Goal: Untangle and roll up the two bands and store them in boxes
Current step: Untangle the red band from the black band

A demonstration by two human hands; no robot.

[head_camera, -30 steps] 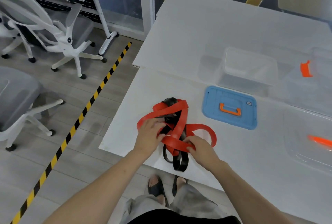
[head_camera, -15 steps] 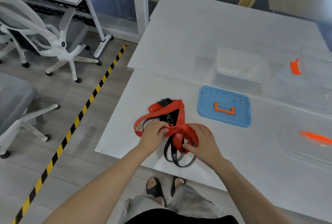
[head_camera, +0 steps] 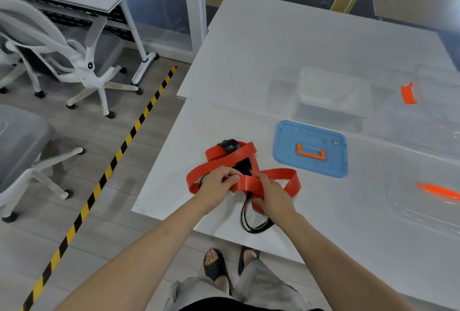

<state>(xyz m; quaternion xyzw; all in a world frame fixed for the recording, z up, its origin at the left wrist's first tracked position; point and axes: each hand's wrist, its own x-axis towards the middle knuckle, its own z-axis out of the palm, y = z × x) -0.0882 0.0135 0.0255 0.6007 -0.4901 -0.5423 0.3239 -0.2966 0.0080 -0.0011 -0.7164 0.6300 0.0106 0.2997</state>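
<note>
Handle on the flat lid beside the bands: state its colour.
Orange handle on the blue lid; head view.

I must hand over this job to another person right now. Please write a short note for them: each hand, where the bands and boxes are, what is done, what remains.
Left hand: grips the red band near the front edge of the table.
Right hand: pinches the same red band.
Black band: tangled through the red one.
Boxes: small clear box open, behind its blue lid; bigger clear box to the right, clear lid in front of it.
Done: nothing rolled or stored.
Left: untangle, roll both bands, box them.
</note>
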